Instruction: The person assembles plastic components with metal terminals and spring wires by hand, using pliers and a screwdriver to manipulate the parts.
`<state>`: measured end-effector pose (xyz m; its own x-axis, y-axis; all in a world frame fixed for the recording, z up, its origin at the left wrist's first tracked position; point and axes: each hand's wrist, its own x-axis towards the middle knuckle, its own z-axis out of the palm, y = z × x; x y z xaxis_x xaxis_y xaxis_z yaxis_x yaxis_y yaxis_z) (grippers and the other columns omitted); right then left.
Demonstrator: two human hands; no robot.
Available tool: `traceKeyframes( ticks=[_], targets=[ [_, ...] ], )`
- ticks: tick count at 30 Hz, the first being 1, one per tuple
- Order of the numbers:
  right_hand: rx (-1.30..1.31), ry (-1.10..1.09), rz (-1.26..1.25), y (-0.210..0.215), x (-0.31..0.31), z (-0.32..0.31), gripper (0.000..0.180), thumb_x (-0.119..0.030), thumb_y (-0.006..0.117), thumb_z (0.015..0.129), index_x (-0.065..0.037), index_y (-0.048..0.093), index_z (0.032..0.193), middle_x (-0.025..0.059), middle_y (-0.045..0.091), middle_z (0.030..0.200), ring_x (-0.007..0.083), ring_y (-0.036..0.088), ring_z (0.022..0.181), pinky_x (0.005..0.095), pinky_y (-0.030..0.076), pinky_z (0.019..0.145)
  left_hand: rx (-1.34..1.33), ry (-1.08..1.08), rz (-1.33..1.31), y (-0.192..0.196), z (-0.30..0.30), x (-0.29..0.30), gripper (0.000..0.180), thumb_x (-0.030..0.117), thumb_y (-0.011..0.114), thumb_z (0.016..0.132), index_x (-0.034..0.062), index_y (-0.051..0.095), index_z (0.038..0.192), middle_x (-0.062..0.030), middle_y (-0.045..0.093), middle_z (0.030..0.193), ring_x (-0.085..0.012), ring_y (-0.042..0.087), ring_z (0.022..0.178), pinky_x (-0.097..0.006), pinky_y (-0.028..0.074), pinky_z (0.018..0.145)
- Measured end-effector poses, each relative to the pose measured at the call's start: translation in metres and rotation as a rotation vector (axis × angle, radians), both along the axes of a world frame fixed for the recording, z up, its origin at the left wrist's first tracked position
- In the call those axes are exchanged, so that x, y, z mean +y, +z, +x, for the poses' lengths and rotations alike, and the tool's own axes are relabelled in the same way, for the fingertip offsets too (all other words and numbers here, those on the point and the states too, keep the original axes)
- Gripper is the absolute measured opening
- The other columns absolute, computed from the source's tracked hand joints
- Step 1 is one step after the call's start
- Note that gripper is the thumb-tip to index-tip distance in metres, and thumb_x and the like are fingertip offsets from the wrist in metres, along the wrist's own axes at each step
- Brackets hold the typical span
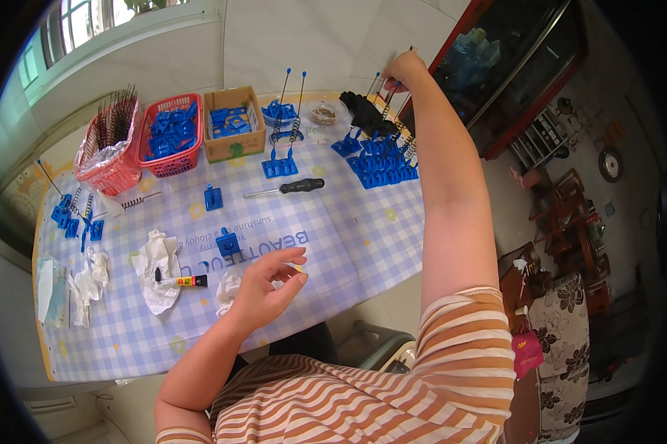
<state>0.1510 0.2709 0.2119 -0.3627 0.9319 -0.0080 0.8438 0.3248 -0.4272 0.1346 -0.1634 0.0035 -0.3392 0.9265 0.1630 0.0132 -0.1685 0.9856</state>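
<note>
My right hand reaches to the far right, its fingers closed above a cluster of blue plastic bases with upright coiled black wires. What it grips is too small and blurred to make out. Near the front edge of the table my left hand is raised with bent, parted fingers and holds nothing. Just beyond it lies a blue plastic piece, with a similar piece farther back. A black-handled screwdriver rests near another blue base carrying two wires with blue tips.
Along the back stand a red basket of coiled wires, a red basket of blue parts and a cardboard box. A glue tube lies on crumpled tissue. Black gloves lie at the far right.
</note>
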Motion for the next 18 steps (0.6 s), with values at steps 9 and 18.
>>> traceKeyframes(
  ticks=[9, 18],
  targets=[
    [-0.197, 0.012, 0.017, 0.0019, 0.0092, 0.0029, 0.021, -0.024, 0.062, 0.089, -0.007, 0.071, 0.081, -0.0006, 0.072, 0.077, 0.0093, 0.06, 0.053, 0.0272, 0.052, 0.06, 0.005, -0.004, 0.0, 0.0014, 0.0003, -0.0003, 0.039, 0.007, 0.066, 0.084, 0.0012, 0.058, 0.122, -0.0109, 0.064, 0.108, -0.0141, 0.063, 0.086, -0.027, 0.051, 0.076],
    [-0.229, 0.008, 0.005, 0.0037, 0.0019, 0.0028, 0.022, -0.027, 0.061, 0.089, -0.01, 0.073, 0.08, -0.0016, 0.07, 0.075, 0.0085, 0.058, 0.056, 0.0281, 0.049, 0.057, 0.003, -0.002, -0.002, 0.0009, -0.0001, -0.0001, 0.04, 0.007, 0.066, 0.084, 0.0008, 0.058, 0.122, -0.0116, 0.065, 0.108, -0.0143, 0.063, 0.086, -0.027, 0.051, 0.076]
  ],
)
